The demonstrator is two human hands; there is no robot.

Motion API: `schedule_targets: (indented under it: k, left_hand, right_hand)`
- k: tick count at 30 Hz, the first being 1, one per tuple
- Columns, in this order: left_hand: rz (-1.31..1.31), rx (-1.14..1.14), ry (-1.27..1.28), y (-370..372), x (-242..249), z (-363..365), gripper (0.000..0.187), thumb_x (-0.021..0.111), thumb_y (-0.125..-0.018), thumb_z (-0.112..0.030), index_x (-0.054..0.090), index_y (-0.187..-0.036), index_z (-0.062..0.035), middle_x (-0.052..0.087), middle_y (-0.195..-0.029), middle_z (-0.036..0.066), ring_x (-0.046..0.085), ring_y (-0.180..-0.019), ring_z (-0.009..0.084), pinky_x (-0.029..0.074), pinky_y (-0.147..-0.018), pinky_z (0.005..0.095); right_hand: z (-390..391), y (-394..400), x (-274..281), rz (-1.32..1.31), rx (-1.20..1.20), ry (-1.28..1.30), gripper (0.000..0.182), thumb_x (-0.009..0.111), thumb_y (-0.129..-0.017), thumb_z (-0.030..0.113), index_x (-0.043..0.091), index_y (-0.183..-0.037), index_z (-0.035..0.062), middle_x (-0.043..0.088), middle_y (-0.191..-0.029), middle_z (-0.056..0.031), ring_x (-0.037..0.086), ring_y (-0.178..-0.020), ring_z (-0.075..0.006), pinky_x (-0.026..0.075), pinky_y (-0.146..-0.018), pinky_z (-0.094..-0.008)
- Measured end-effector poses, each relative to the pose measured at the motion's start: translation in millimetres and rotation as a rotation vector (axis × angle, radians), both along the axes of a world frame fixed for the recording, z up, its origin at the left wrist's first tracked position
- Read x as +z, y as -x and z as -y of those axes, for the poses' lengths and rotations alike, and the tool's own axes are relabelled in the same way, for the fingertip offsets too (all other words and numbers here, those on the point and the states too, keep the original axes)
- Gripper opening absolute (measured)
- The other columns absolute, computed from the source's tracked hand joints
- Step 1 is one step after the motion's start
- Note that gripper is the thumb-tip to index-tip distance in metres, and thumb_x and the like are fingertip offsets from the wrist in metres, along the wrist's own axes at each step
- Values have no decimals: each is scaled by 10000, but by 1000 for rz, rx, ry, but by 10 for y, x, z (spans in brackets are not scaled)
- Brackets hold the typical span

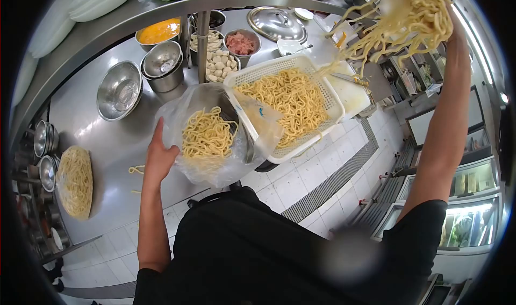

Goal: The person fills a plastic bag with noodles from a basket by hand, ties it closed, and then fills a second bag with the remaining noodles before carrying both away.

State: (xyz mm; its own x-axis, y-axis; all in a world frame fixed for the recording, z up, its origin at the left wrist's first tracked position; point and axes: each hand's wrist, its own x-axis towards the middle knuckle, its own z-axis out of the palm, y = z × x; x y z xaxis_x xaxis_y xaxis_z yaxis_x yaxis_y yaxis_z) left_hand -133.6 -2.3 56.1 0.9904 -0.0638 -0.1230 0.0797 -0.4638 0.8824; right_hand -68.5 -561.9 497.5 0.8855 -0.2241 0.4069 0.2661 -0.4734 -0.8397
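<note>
My left hand (158, 157) is at the near left rim of a clear plastic bag (201, 170), thumb against the plastic and index finger stretched along its edge; its other fingers are hidden. Inside the bag lies a heap of yellow noodles (207, 135), and the bag seems to sit over a metal pot. High at the upper right, my right hand (457, 32) grips a big bunch of noodles (424, 17), which hides most of its fingers. Loose strands trail down toward a white perforated basket (334, 103) holding more noodles (287, 103).
Metal bowls (119, 92) stand at the back left, near containers of orange liquid (158, 32), pale round pieces (221, 66) and pink meat (240, 43). A filled bag of noodles (75, 181) lies on the left. A steel post (202, 47) holds a shelf (161, 8) overhead.
</note>
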Motion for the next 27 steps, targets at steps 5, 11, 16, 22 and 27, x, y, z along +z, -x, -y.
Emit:
schedule_targets:
  k: [5, 11, 16, 22, 27]
  left_hand:
    - [203, -34, -103, -142, -128, 58, 827, 598, -711, -55, 279, -1473, -28, 502, -1346, 253, 578, -1137, 331, 472, -928, 358]
    - [140, -63, -96, -180, -143, 82, 832, 618, -705, -91, 286, -1464, -11, 486, -1362, 256, 490, -1254, 367, 391, -1038, 358]
    - [149, -86, -53, -214, -53, 115, 857, 610, -696, -79, 262, -1475, 1, 413, -1426, 265, 393, -1348, 333, 304, -1104, 330]
    - [86, -71, 1, -197, 33, 59, 852, 598, -692, -62, 262, -1472, 8, 414, -1429, 261, 390, -1354, 329, 306, -1098, 318]
    - [160, -90, 30, -69, 82, -36, 854, 617, -715, -50, 244, -1482, -10, 386, -1451, 253, 365, -1370, 327, 293, -1105, 327]
  right_hand:
    - [-353, 175, 547, 163, 26, 43, 414, 612, -903, 301, 570, -1180, -4, 682, -1001, -133, 700, -799, -199, 605, -673, -337]
    - [-901, 192, 477, 246, 154, 13, 428, 618, -899, 313, 569, -1185, -2, 681, -1007, -130, 698, -807, -199, 602, -682, -338]
    - [-1556, 342, -22, 254, 300, -90, 441, 623, -896, 323, 568, -1190, 0, 680, -1012, -128, 696, -814, -200, 599, -689, -338]
    - [-2235, 372, -1188, 67, 454, -323, 455, 630, -892, 335, 567, -1196, 2, 679, -1017, -126, 694, -823, -200, 596, -699, -339]
    - [-3039, 245, -2742, -627, 167, -232, 507, 700, -832, 396, 624, -1163, 20, 662, -1091, -106, 663, -898, -216, 553, -786, -308]
